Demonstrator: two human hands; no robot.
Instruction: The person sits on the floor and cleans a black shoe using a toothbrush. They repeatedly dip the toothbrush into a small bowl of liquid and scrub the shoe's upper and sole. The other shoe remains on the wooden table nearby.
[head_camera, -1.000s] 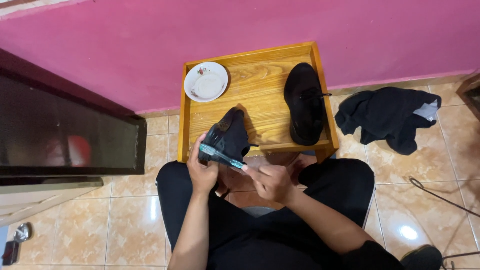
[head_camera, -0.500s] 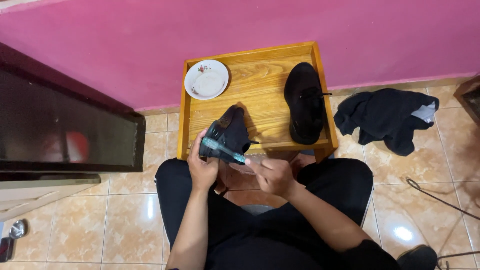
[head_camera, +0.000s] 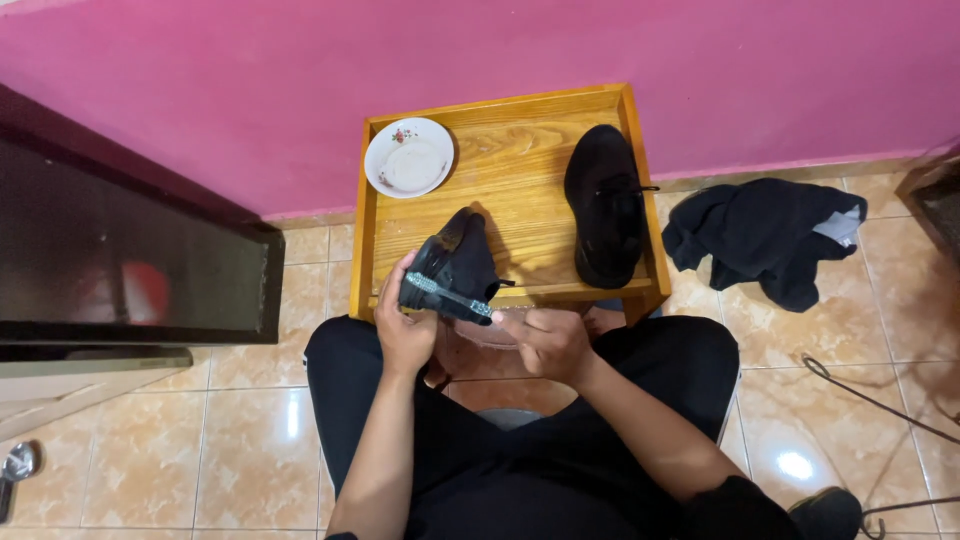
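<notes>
Hands over lap: L hand (head_camera: 405, 325) gripping black shoe (head_camera: 455, 272) sole-up, R hand (head_camera: 548, 342) curled at its sole edge, 2nd shoe (head_camera: 603, 205) + saucer (head_camera: 408, 157) on bench (head_camera: 510, 170).

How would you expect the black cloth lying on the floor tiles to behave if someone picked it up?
The black cloth lies crumpled in soft folds, so it would probably hang limp and lose its shape. It looks thin, so likely light. Pushed across the glossy floor tiles, it would probably slide and bunch, not roll.
</notes>
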